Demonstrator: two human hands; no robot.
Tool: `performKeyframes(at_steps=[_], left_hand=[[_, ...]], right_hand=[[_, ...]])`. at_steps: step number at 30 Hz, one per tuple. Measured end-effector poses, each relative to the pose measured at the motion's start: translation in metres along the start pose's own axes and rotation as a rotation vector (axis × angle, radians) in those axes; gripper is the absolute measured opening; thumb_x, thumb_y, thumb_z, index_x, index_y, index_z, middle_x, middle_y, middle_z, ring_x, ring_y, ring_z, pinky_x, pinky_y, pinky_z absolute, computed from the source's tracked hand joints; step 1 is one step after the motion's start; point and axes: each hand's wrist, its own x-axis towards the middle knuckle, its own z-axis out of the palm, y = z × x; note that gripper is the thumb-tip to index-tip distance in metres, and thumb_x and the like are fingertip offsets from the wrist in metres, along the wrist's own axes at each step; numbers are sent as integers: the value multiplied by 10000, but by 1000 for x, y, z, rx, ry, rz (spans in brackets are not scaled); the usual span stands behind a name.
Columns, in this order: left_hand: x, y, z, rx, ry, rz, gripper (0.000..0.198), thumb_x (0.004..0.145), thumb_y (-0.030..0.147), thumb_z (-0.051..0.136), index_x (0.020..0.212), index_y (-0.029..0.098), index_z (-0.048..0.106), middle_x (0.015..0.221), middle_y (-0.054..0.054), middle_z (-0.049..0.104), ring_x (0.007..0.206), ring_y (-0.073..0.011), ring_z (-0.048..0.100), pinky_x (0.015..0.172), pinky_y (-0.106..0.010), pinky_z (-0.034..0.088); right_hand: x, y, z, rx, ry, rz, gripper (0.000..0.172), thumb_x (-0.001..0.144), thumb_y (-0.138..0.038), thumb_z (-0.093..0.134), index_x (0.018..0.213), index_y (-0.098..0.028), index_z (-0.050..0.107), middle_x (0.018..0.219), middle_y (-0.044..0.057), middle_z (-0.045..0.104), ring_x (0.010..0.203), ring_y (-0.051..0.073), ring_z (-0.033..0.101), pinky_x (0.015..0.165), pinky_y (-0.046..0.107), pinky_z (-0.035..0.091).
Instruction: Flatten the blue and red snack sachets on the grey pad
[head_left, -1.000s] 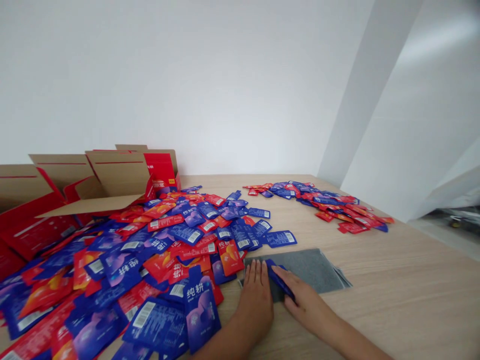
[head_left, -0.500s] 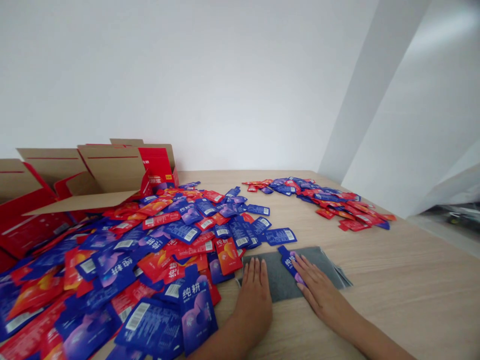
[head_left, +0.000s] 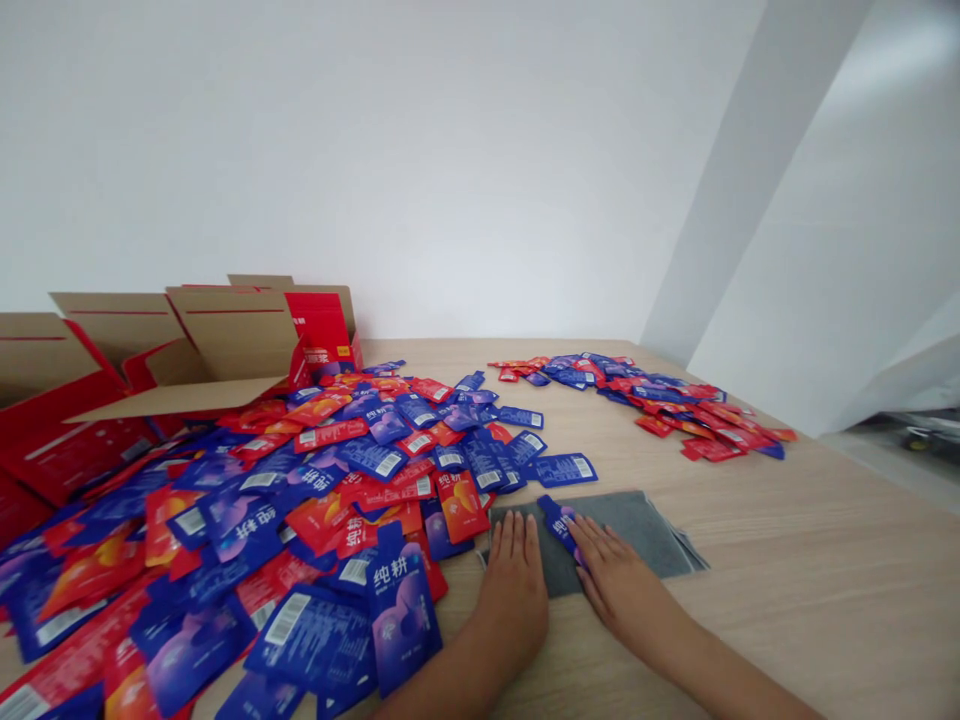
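Observation:
A grey cloth (head_left: 637, 520), folded in layers, lies flat on the wooden table. My left hand (head_left: 516, 570) rests palm down on its left end, fingers stretched out. On the middle of the cloth is a blue pouch (head_left: 556, 520) with white lettering, lying at a slant. My right hand (head_left: 619, 575) lies flat over the lower right part of this pouch, fingers extended, and hides some of it. Close to the left hand's fingers, a red pouch (head_left: 460, 508) with an orange fruit print lies at the edge of a large heap of red and blue pouches (head_left: 315, 530).
Open red cardboard boxes (head_left: 322, 330) with brown flaps stand at the back left, behind the heap. A second, smaller pile of pouches (head_left: 645, 390) stretches along the table's far right side. A white wall (head_left: 480, 170) rises behind the wooden table (head_left: 810, 560).
My right hand and the blue pouch under it have shifted left along the cloth, nearer my left hand. My left hand stays on the cloth's left end. The view has shifted slightly.

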Motion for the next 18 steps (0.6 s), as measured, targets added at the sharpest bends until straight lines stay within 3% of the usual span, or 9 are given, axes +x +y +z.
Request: performKeyframes(at_steps=[3, 6, 10, 13, 18], left_hand=[[0, 2, -5, -6, -12, 5, 637, 772, 123, 373, 1382, -16, 252, 1433, -222, 254, 1331, -322, 186, 1075, -445, 204], [-1, 5, -8, -5, 3, 16, 629, 785, 165, 390, 1375, -20, 271, 1422, -232, 270, 1323, -340, 195, 1065, -469, 227], [0, 6, -5, 3, 36, 7, 619, 810, 242, 416, 1362, -16, 304, 1400, -235, 316, 1304, -364, 223, 1054, -489, 253], [1, 4, 2, 6, 53, 6, 621, 824, 283, 425, 1351, -29, 319, 1385, -252, 329, 1286, -377, 255, 1046, -479, 278], [2, 1, 12, 27, 112, 23, 577, 844, 276, 410, 1355, 16, 344, 1378, -217, 368, 1281, -359, 286, 1033, -474, 309]], right_hand=[[-2, 5, -13, 39, 4, -14, 587, 750, -29, 331, 1325, -88, 431, 1266, 181, 545, 1106, 228, 566, 900, 371, 477], [22, 11, -36, 165, 0, 128, 516, 811, -104, 336, 1314, -150, 445, 1059, 140, 674, 879, 229, 667, 765, 349, 516], [88, 9, -53, 622, 106, 289, 363, 813, -253, 473, 1164, -215, 555, 886, 46, 699, 846, 222, 650, 783, 356, 491], [148, -6, -45, 1033, 26, 396, 314, 758, -188, 524, 1061, -184, 608, 584, -24, 630, 593, 184, 622, 623, 324, 510], [240, -25, -30, 1155, 35, 390, 251, 834, -196, 469, 1032, -170, 622, 767, 27, 692, 693, 153, 648, 622, 272, 517]])
